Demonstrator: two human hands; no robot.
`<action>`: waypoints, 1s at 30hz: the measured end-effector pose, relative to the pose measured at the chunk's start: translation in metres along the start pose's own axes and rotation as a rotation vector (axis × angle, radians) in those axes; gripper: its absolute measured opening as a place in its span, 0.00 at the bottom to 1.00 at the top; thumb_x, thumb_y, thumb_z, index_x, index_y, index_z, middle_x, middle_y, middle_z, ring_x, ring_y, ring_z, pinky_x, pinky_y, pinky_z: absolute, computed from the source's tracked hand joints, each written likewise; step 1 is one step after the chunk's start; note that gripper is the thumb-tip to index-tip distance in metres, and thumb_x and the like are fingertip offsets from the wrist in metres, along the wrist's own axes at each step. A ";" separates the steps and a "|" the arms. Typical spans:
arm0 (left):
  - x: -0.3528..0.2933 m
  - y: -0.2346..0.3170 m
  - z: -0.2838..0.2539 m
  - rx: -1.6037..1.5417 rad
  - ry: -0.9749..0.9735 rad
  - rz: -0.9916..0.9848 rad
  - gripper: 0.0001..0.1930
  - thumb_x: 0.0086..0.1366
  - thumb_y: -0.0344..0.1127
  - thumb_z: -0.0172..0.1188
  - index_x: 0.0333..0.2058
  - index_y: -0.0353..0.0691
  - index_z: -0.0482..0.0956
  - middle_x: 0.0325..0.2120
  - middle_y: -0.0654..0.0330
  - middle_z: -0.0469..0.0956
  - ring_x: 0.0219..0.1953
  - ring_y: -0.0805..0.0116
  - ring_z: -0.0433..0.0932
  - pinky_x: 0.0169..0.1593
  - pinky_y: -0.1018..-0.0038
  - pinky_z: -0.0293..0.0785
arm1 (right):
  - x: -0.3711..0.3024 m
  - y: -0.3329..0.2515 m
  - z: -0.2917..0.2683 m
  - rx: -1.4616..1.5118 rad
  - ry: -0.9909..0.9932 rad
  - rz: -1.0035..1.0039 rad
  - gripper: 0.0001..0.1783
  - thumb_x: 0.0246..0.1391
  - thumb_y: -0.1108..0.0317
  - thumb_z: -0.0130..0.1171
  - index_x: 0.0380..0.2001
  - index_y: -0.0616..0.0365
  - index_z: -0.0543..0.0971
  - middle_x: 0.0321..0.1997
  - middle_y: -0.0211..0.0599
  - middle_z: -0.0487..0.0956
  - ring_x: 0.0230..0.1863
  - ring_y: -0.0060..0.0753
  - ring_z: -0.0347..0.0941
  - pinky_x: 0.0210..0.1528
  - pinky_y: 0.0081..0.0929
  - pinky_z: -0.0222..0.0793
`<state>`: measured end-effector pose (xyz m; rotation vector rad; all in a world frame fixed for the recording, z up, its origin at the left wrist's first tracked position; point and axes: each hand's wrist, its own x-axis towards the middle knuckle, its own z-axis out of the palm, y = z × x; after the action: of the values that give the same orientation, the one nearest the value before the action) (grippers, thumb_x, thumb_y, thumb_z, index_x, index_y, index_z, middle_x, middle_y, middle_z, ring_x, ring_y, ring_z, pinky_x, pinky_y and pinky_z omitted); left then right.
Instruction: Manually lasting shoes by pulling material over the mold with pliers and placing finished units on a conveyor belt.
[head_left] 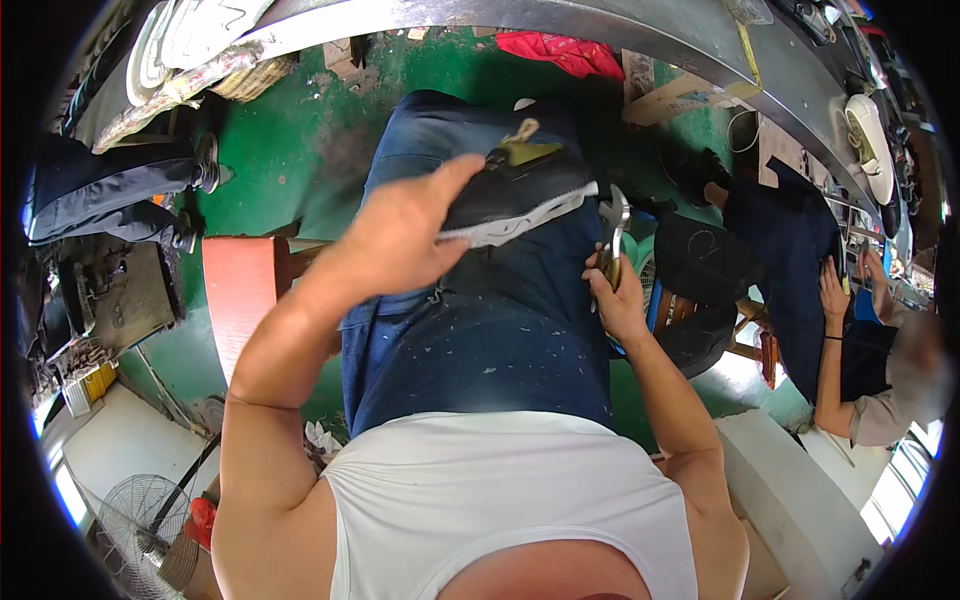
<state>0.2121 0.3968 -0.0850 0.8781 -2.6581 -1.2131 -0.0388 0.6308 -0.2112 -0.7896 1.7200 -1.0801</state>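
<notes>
The green floor [290, 130] spreads widest, showing as a broad gap between the person's left leg and another person's feet [205, 165] at far left. Across the top, the metal edge of the worktop [560, 18] curves down toward the right, beyond the knees and apart from both hands. The person's blue-clad lap [480, 350] fills the middle. On the right a seated co-worker [775, 225] and dark round seats [705, 260] narrow the room beside the right arm; at left a reddish block [240, 290] stands near the left forearm.

The black shoe [515, 195] is over the thighs; whether it rests on them I cannot tell. The left hand [415, 225] holds its left end, fingers along the upper side, thumb by the white lower rim. Its olive patch [530, 153] lies beyond the fingertips. The right hand [618, 290] has its fingers wrapped around the handle of a hand tool [614, 215], whose metal head sits just beside the shoe's right end.

Counted: one shoe in hand, one tool, one white shoe [868, 150] on the worktop's right, one red cloth [565, 52] below its edge.
</notes>
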 end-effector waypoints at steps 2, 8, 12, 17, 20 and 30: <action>0.016 0.012 -0.024 -0.226 0.146 0.087 0.40 0.47 0.20 0.71 0.61 0.38 0.65 0.50 0.48 0.81 0.50 0.57 0.82 0.52 0.67 0.78 | 0.001 0.002 -0.002 0.086 0.029 0.016 0.16 0.65 0.70 0.54 0.53 0.64 0.72 0.38 0.30 0.78 0.35 0.20 0.74 0.39 0.20 0.71; 0.126 0.005 0.004 -0.312 -0.059 -0.305 0.39 0.52 0.43 0.77 0.59 0.32 0.70 0.47 0.49 0.81 0.46 0.62 0.81 0.51 0.70 0.76 | 0.008 -0.028 -0.013 -0.221 -0.135 0.030 0.14 0.63 0.69 0.56 0.50 0.62 0.74 0.37 0.37 0.79 0.35 0.27 0.76 0.42 0.27 0.72; 0.070 -0.059 0.104 -0.238 0.188 -0.036 0.32 0.55 0.48 0.72 0.53 0.32 0.78 0.42 0.45 0.82 0.43 0.52 0.83 0.50 0.64 0.77 | 0.000 -0.063 -0.021 -0.417 -0.295 -0.009 0.20 0.61 0.69 0.57 0.55 0.61 0.74 0.40 0.47 0.80 0.44 0.44 0.79 0.49 0.34 0.72; 0.005 -0.030 0.112 -0.231 0.223 -0.119 0.24 0.63 0.38 0.63 0.56 0.35 0.76 0.38 0.45 0.82 0.41 0.45 0.82 0.46 0.60 0.78 | 0.007 -0.100 -0.017 -0.540 -0.430 -0.080 0.28 0.60 0.66 0.58 0.61 0.68 0.69 0.52 0.60 0.77 0.54 0.61 0.74 0.58 0.42 0.68; 0.005 -0.024 0.116 -0.082 0.327 -0.001 0.14 0.66 0.33 0.57 0.48 0.36 0.79 0.31 0.48 0.82 0.33 0.45 0.82 0.36 0.57 0.78 | 0.017 -0.110 -0.011 -0.672 -0.446 -0.344 0.28 0.60 0.67 0.58 0.59 0.75 0.68 0.54 0.65 0.75 0.57 0.63 0.72 0.59 0.45 0.67; 0.015 -0.069 0.170 -1.174 0.133 -0.308 0.37 0.78 0.54 0.37 0.72 0.29 0.47 0.73 0.45 0.49 0.75 0.58 0.45 0.75 0.68 0.40 | 0.065 -0.167 0.008 -1.141 -0.785 -0.057 0.16 0.62 0.61 0.57 0.38 0.67 0.75 0.35 0.58 0.81 0.40 0.63 0.78 0.45 0.52 0.73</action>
<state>0.1791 0.4663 -0.2526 1.0141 -1.2616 -2.2281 -0.0477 0.5042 -0.0840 -1.6677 1.4814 0.3343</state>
